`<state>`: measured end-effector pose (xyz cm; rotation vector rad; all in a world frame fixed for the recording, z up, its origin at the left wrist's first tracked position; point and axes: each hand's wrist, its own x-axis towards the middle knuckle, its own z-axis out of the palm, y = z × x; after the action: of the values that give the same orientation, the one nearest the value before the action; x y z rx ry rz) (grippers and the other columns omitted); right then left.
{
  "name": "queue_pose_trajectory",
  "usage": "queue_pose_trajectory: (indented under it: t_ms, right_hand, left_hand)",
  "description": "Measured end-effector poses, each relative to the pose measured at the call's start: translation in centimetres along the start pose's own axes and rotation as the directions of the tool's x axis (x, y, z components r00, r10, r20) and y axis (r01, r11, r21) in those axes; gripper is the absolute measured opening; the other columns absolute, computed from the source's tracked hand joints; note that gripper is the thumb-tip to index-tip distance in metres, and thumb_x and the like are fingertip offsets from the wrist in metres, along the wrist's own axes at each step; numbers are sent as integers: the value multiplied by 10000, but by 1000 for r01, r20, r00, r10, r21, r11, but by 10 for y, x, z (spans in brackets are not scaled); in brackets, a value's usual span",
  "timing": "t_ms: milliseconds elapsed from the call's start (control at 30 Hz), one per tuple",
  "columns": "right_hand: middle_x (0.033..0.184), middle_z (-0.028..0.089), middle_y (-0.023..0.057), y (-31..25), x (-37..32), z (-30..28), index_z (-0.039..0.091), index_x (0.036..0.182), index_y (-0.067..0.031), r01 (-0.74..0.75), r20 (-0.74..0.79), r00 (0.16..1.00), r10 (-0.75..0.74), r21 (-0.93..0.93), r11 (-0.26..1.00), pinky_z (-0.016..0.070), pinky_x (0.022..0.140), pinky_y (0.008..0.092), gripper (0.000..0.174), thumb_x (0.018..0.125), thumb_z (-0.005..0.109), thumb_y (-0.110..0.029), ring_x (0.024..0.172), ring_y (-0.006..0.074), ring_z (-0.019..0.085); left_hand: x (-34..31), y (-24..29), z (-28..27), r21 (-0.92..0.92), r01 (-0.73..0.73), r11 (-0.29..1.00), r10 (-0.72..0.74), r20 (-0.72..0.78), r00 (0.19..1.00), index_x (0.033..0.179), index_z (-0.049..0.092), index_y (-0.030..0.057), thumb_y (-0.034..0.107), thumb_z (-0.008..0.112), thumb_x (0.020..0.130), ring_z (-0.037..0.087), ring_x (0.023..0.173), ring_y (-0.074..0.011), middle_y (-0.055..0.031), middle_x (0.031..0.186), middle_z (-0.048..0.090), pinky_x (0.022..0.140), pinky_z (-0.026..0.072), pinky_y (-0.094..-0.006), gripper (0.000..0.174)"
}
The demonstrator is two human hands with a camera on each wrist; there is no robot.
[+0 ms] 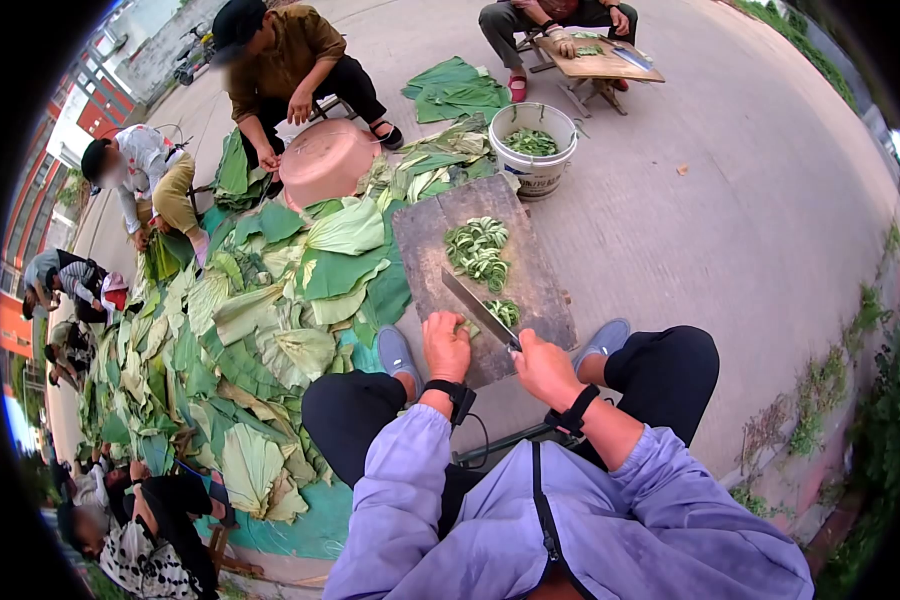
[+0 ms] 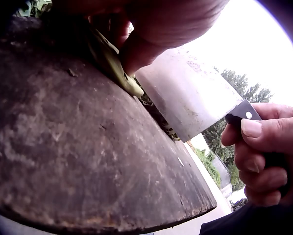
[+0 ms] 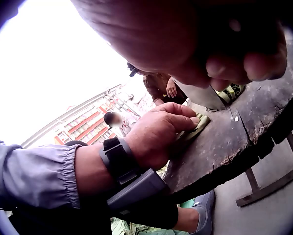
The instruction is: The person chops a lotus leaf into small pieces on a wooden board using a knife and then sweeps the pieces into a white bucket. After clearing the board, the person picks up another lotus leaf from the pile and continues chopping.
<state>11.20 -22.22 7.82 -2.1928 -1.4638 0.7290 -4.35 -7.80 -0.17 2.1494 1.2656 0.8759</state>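
Note:
My right hand grips the black handle of a cleaver, its broad blade on edge across the wooden chopping board. Close to the blade, my left hand pinches a folded green leaf with thumb and fingers and holds it against the board. The leaf's folded end shows beside the blade in the left wrist view. A small heap of cut leaf strips lies just beyond the cleaver, and a larger heap of strips sits farther up the board.
Large lotus leaves cover the ground at left. Beyond the board stand a white bucket of cut strips and a pink basin. Several people sit along the left; another person works at a small table. My shoes flank the board.

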Motion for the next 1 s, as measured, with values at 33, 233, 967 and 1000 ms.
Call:
queue_pose_trajectory:
  t_ms: [33, 233, 967, 1000]
  right_hand:
    - [1005, 720, 297, -1, -2, -3, 518, 1097, 19, -1, -1, 1000, 1, 1, 1000, 540, 817, 637, 247, 1039, 606, -204, 902, 531, 712]
    - [997, 717, 301, -3, -13, -10, 520, 1098, 21, 26, 27, 999, -27, 14, 1000, 540, 806, 632, 255, 1035, 624, -203, 903, 533, 708]
    - [986, 734, 326, -9, -8, -4, 524, 1095, 56, 13, 104, 995, -14, 14, 1000, 544, 808, 630, 237, 1043, 557, -173, 917, 529, 723]
    - [976, 733, 328, -10, -7, -3, 524, 1095, 58, 10, 100, 995, -12, 21, 1000, 543, 806, 632, 233, 1041, 552, -167, 910, 532, 723]
  left_hand:
    - [0, 0, 0, 3, -1, 1000, 1, -3, 1000, 995, 711, 88, 59, 792, 818, 619, 1064, -374, -118, 1067, 658, 932, 509, -471, 196]
    - [0, -2, 3, 11, 5, 1000, -5, -12, 1000, 987, 707, 88, 53, 788, 816, 614, 1052, -375, -115, 1057, 656, 928, 503, -469, 192]
    - [1, -1, 2, 18, -37, 999, 37, -25, 999, 959, 703, 83, 30, 781, 805, 611, 1034, -385, -120, 1025, 656, 913, 498, -480, 181]
    - [1, -1, 2, 17, -36, 999, 37, -23, 999, 959, 703, 83, 30, 781, 805, 611, 1034, -385, -120, 1025, 656, 913, 498, -480, 181]
